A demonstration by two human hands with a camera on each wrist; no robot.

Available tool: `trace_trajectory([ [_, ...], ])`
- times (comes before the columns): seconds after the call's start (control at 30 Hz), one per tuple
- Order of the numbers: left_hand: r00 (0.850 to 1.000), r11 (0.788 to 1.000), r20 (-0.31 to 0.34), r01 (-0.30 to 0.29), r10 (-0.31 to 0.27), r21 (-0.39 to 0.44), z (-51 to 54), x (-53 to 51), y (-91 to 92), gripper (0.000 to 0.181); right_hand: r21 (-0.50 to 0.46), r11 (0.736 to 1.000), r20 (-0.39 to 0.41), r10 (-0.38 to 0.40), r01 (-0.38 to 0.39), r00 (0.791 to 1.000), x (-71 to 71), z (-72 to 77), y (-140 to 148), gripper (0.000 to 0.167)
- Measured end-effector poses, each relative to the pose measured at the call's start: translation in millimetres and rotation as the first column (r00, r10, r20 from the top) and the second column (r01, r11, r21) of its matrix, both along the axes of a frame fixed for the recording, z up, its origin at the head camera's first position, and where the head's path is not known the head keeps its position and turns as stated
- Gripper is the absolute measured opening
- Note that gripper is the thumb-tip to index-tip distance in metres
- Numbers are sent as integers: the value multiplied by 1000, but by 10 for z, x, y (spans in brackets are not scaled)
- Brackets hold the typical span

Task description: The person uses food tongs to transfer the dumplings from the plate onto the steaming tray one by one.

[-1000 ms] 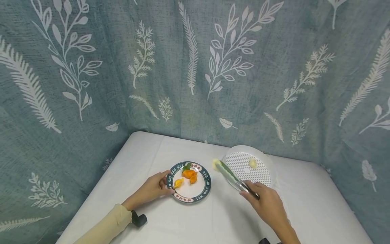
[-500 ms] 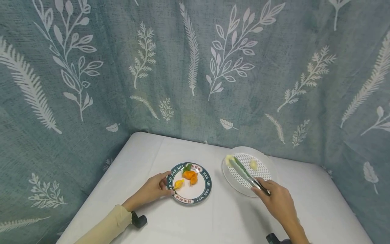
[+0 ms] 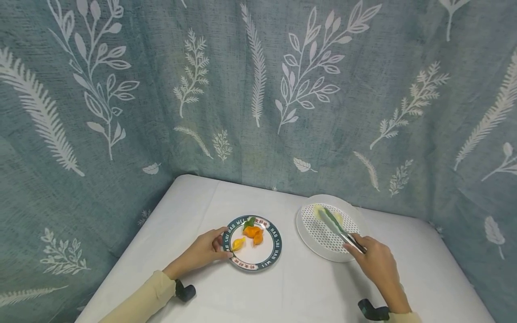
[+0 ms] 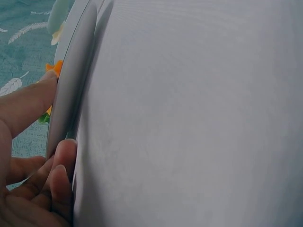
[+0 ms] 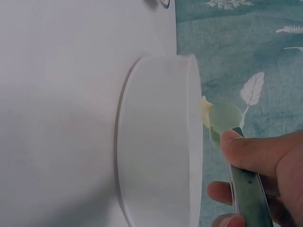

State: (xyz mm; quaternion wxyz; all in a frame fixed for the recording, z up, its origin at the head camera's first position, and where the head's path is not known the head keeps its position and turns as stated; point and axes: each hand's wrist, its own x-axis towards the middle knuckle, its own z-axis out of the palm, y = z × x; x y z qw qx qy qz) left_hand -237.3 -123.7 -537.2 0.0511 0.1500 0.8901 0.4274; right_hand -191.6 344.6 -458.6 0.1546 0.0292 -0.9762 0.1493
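A plate (image 3: 251,263) with a dark green rim carries orange pieces (image 3: 253,232), a yellow piece (image 3: 238,243) and a green leaf. My left hand (image 3: 205,250) pinches its left edge; in the left wrist view the thumb lies over the rim (image 4: 71,80) with fingers beneath. My right hand (image 3: 374,260) grips tongs (image 3: 343,233) with green tips. At the tips is a pale yellow piece (image 3: 319,211), over a round white strainer tray (image 3: 305,239). Another pale yellow piece (image 3: 338,218) lies in the tray, partly behind the tongs. In the right wrist view the tongs (image 5: 249,189) stand beside the tray's wall (image 5: 154,137).
A white cloth (image 3: 278,296) covers the table. Patterned green-blue curtains (image 3: 242,170) hang behind it and at both sides. Dark wrist cameras (image 3: 186,292) are on both wrists.
The tongs and pale yellow piece have moved right, from beside the tray to over its perforated surface. My left hand stays at the plate's edge.
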Motion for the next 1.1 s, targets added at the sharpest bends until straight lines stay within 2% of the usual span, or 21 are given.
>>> trace_trajectory([
  [0.3,999,999,12,39,-40,18,-43,-27,-33,86,8,998,105,-63,62,993,-136,-40,98,56],
  [0.5,999,999,8,32,-32,11,-31,-33,-32,86,18,994,157,-105,103,982,-228,-40,109,58],
  [0.87,1000,1000,11,25,-25,2,-41,-28,-16,86,30,988,228,-156,153,961,-290,-89,156,58],
  [1.1,999,999,6,37,-37,2,-25,-25,-30,86,40,991,227,-136,130,965,-317,-81,179,60],
])
